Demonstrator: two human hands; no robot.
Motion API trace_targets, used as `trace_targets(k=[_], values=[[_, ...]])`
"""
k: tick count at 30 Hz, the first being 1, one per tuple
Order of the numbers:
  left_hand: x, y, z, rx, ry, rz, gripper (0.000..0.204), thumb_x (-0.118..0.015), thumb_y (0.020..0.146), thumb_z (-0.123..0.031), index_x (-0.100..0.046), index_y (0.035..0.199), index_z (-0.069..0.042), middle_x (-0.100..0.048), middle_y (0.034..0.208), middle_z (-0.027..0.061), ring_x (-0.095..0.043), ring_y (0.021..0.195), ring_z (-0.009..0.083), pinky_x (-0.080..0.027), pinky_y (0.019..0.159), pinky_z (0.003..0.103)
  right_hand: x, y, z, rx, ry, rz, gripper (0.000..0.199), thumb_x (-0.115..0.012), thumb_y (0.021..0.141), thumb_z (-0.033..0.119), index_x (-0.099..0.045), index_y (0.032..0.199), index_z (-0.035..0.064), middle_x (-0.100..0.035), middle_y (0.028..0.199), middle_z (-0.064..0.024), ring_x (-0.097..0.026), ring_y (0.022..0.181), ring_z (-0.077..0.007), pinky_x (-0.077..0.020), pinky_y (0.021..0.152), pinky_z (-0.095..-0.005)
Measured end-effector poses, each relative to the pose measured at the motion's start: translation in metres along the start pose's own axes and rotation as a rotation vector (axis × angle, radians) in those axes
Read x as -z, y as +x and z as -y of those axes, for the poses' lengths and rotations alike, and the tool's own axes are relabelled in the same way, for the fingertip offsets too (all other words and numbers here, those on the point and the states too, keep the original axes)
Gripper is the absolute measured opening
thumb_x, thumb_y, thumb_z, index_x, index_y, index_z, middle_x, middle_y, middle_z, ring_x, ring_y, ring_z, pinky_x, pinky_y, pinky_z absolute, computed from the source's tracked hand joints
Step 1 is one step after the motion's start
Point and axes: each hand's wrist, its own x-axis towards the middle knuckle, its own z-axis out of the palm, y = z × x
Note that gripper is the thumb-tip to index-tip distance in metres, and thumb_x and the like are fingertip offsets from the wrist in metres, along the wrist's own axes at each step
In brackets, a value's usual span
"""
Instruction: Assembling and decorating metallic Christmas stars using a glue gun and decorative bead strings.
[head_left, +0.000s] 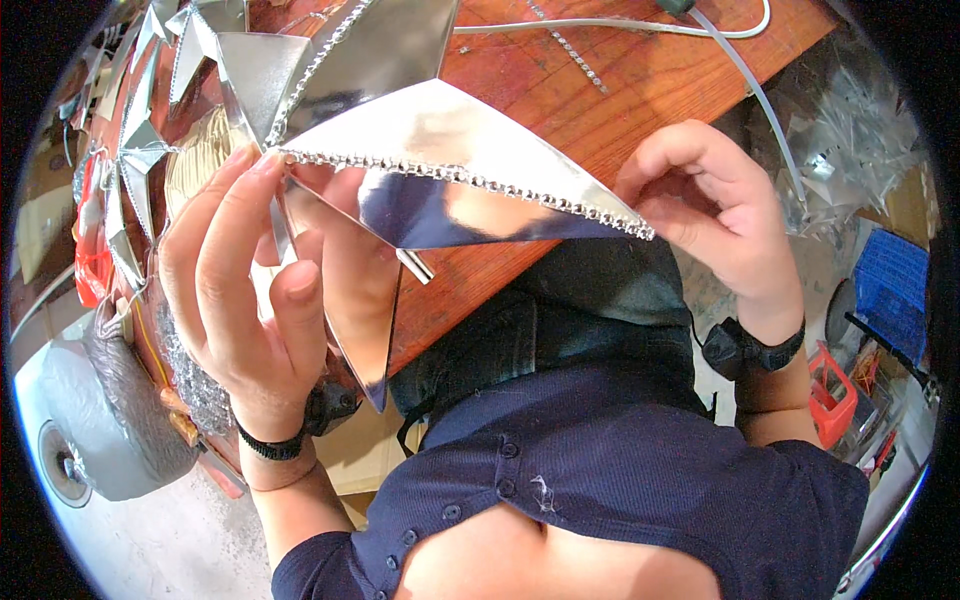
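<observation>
I hold a large shiny silver star-shaped ornament (430, 140) of folded mirror-like sheet over a wooden table (640, 90). A strip of small clear rhinestones (470, 180) runs along the ridge of its nearest point. My left hand (250, 290) grips the star near its centre, fingertips at the inner end of the strip. My right hand (710, 210) pinches the tip of that point, where the strip ends. Both wrists wear dark bands.
More silver star pieces (150, 110) lie at the upper left. A white cable (620, 25) and a loose rhinestone strand (575, 50) rest on the table. Clear plastic bags (860, 130), a blue crate (890, 285) and red items (830, 395) sit at the right.
</observation>
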Motion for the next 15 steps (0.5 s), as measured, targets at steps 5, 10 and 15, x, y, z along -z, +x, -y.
trace_targets(k=[5, 10, 15], values=[[0.002, 0.001, 0.001, -0.006, -0.001, -0.005, 0.041, -0.048, 0.098, -0.038, -0.060, 0.116, -0.002, -0.063, 0.110, 0.0151, -0.061, 0.103, 0.0302, -0.048, 0.089, 0.040, 0.019, -0.006, -0.003, 0.381, -0.165, -0.107, 0.024, -0.055, 0.083, -0.004, -0.055, 0.107, -0.0007, -0.053, 0.109, -0.0094, -0.050, 0.104, -0.0150, -0.0390, 0.089, -0.0272], [0.003, 0.000, 0.000, 0.035, -0.011, 0.024, 0.042, -0.048, 0.099, -0.037, -0.058, 0.118, -0.002, -0.063, 0.115, 0.0162, -0.060, 0.108, 0.0298, -0.044, 0.095, 0.039, 0.012, -0.015, 0.007, 0.295, -0.260, -0.085, 0.007, -0.061, 0.082, 0.002, -0.058, 0.088, 0.0011, -0.056, 0.086, -0.0061, -0.049, 0.078, -0.0120, -0.0374, 0.070, -0.0243], [0.000, 0.000, 0.000, 0.025, -0.025, -0.006, 0.042, -0.048, 0.098, -0.037, -0.059, 0.117, -0.002, -0.063, 0.113, 0.0169, -0.060, 0.105, 0.0301, -0.046, 0.092, 0.040, -0.005, -0.012, 0.017, 0.238, -0.359, -0.118, 0.010, -0.066, 0.081, 0.007, -0.060, 0.075, 0.0026, -0.054, 0.070, -0.0023, -0.046, 0.064, -0.0104, -0.0329, 0.056, -0.0240]])
